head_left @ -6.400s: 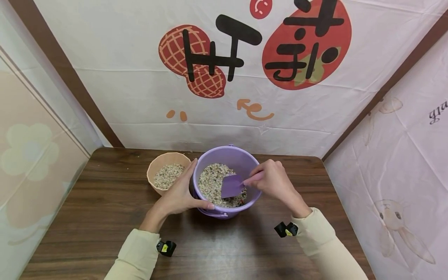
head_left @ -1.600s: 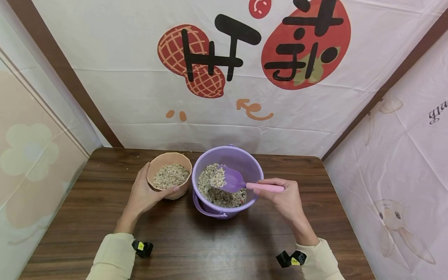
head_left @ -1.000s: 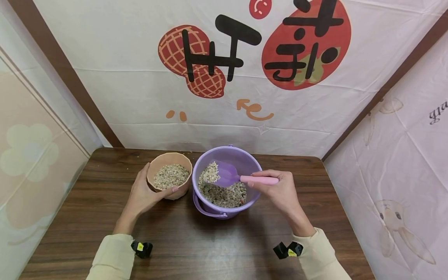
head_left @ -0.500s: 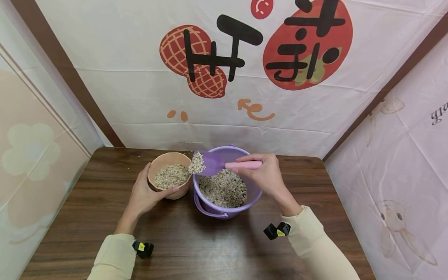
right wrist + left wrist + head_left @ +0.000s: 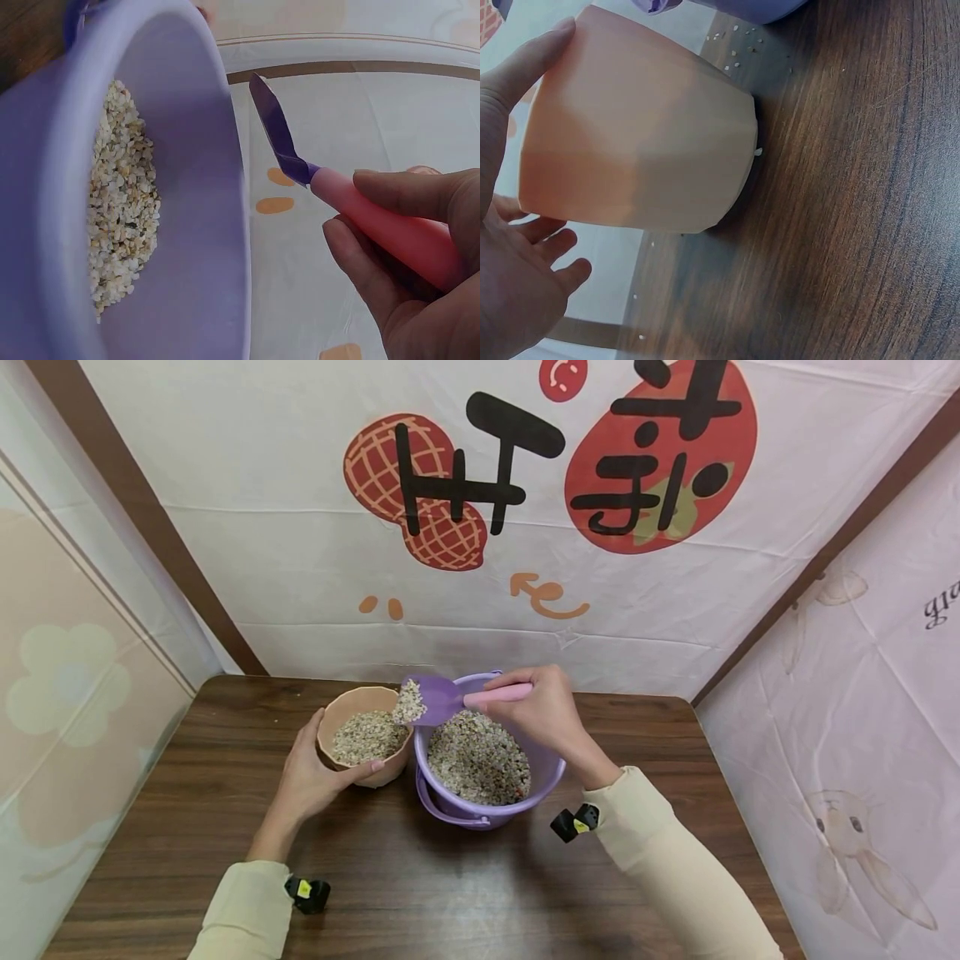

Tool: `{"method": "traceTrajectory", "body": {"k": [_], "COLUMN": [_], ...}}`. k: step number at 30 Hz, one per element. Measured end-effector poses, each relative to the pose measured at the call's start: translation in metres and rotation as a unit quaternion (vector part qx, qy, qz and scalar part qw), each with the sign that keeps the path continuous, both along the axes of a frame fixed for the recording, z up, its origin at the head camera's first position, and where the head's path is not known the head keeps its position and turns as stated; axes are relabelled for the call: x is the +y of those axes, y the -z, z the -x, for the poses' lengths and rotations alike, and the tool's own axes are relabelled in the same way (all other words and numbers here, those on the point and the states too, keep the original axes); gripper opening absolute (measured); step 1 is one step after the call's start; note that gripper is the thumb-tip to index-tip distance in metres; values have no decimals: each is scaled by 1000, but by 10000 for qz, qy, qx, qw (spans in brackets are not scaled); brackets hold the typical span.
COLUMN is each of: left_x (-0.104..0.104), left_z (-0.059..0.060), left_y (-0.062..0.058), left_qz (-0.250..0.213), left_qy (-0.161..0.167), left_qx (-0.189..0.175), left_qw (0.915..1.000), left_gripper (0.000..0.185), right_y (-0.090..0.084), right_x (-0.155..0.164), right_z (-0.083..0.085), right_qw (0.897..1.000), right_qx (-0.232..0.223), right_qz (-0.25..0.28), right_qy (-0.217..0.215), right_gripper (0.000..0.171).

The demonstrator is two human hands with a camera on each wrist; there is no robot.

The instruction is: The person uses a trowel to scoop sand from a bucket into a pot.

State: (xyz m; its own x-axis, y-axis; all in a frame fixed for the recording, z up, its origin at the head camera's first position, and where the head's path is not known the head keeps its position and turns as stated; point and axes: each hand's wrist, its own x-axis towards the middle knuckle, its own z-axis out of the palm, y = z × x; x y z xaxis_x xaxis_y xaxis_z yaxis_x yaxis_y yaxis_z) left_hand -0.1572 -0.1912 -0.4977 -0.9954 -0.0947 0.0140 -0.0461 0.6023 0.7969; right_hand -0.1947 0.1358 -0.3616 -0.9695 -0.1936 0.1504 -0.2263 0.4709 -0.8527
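The right hand (image 5: 542, 711) hides the far right rim of the purple bucket (image 5: 480, 814); in the right wrist view the picture's edge cuts off the pink scoop handle (image 5: 390, 229); the left wrist view shows only the peach cup's (image 5: 641, 142) outside, its grain hidden.

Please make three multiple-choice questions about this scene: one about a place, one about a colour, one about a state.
1. Where is the loaded end of the scoop?
A. over the rim of the peach cup
B. flat on the table
C. deep in the bucket's grain

2. What colour is the scoop's handle?
A. green
B. pink
C. black

3. What does the left hand do?
A. lies flat on the table
B. grips the scoop
C. holds the cup's side

Answers: 1 A, the grain-heaped blade hangs above the cup, beside the purple bucket. 2 B, the handle in the right hand is pink. 3 C, thumb and fingers wrap the cup's wall.
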Motion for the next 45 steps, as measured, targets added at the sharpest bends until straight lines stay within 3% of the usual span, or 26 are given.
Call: {"method": "traceTrajectory", "body": {"k": [5, 11, 22, 45], "left_x": [0, 0, 0, 0], "left_z": [0, 0, 0, 0], "left_y": [-1, -1, 0, 0], "left_qz": [-32, -30, -31, 2], "left_qy": [-9, -24, -17, -6], "left_qx": [-37, -92, -93, -9], "left_qw": [10000, 9999, 10000, 10000], "left_gripper": [134, 134, 134, 133], "right_y": [-5, -8, -12, -41], "right_x": [-8, -14, -22, -47], "right_z": [7, 16, 23, 15], "right_qw": [9996, 9959, 9912, 9712], "right_qx": [32, 473, 643, 1137], "right_qz": [-273, -772, -1145, -2008], "right_qy": [69, 20, -190, -597], "right_gripper": [19, 21, 15, 9]}}
